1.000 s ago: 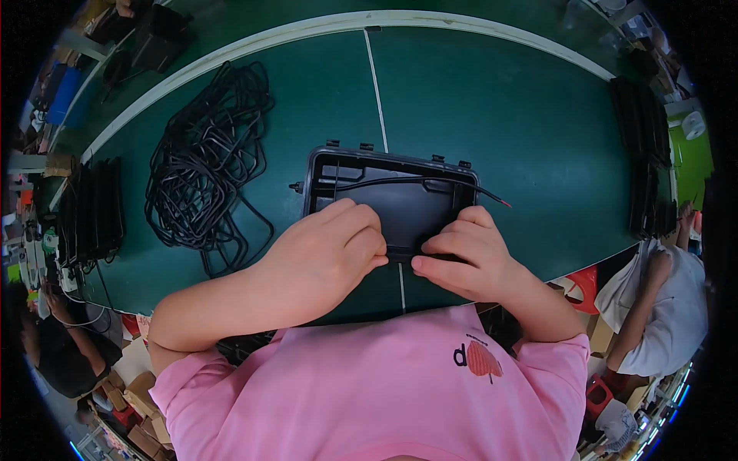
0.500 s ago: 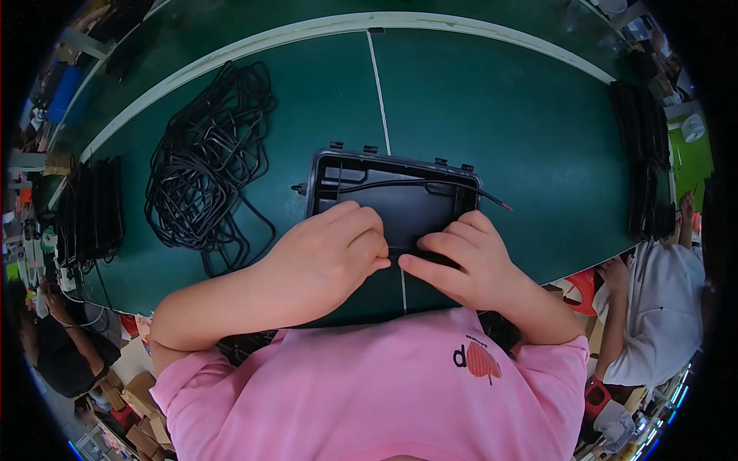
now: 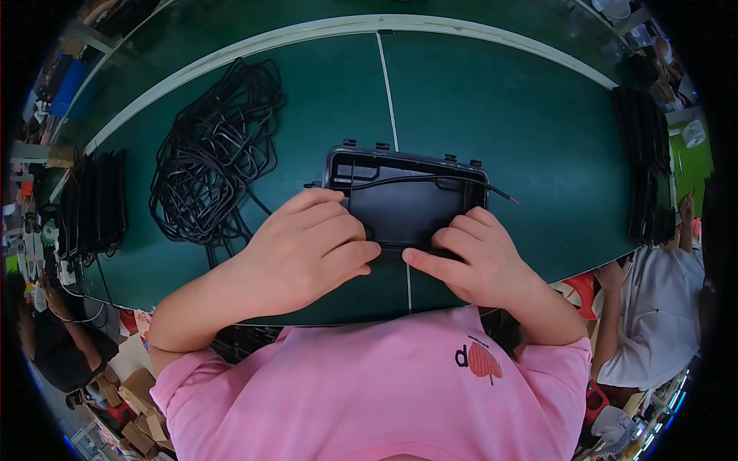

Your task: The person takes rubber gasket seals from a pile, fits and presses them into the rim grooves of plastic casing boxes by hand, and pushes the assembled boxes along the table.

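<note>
Green table (image 3: 530, 123) — black box (image 3: 407, 217), between hands (image 3: 307, 250) (image 3: 486, 257)

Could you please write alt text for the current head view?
A left hand and a right hand hold the near side of an open black box on a green table. A black cable crosses the box, its tip past the right side; a tangled cable heap lies left.

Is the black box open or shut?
Open. You can see right into the box, and a cable crosses it.
</note>
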